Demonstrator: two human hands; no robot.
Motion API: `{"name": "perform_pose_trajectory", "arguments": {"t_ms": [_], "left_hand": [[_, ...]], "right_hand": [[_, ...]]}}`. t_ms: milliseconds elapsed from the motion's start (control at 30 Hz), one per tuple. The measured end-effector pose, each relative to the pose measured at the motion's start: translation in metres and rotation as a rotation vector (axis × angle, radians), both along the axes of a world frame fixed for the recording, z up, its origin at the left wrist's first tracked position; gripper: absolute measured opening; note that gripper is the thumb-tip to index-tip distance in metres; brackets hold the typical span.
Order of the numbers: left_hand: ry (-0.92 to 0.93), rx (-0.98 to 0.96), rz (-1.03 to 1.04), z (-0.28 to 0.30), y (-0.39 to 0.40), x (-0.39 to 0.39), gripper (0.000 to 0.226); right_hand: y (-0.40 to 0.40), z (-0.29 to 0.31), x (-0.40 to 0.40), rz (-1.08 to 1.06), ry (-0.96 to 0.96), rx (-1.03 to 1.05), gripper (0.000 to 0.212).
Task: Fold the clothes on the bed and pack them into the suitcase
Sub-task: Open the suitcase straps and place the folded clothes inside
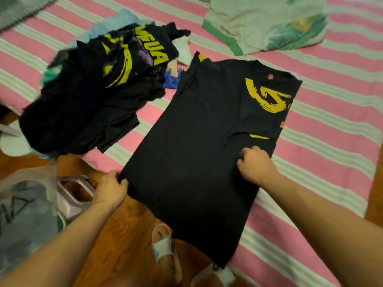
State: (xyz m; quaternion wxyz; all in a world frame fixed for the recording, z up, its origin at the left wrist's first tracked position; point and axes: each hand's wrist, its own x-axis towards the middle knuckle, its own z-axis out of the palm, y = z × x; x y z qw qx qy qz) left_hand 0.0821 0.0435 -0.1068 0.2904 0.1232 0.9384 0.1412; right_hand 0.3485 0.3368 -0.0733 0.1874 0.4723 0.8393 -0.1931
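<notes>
The shirt [203, 131] under my hands is black with a mustard-yellow brushstroke print, lying on a bedsheet [331, 125] striped pink and pale green-white. The clothes pile [91, 100] beside it is mostly black — one piece has bright yellow lettering and purple patches, with blue and teal scraps showing. A pale mint bedcover [269, 23] has green trim, and the floor [124, 235] is orange-brown wood.

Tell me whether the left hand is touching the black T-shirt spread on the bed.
Touching. The head view shows the left hand pinching the black T-shirt at its left edge, fingers curled onto the fabric.
</notes>
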Motion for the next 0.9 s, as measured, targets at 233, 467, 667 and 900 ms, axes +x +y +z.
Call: {"name": "perform_pose_trajectory", "arguments": {"t_ms": [233,467,667,900], "left_hand": [[0.091,0.002,-0.215,-0.035,0.052,-0.055,0.045],[-0.118,-0.054,-0.379,-0.072,0.044,-0.083,0.042],[-0.258,0.024,-0.336,-0.086,0.047,-0.097,0.031],[-0.177,-0.015,-0.368,-0.070,0.050,-0.090,0.028]], "right_hand": [[0.035,0.000,-0.131,0.150,0.202,0.108,0.035],[0.088,-0.039,-0.301,0.174,0.277,0.194,0.044],[0.130,-0.089,-0.387,0.056,0.001,0.286,0.062],[0.152,-0.033,-0.347,-0.234,0.362,0.112,0.036]]}}
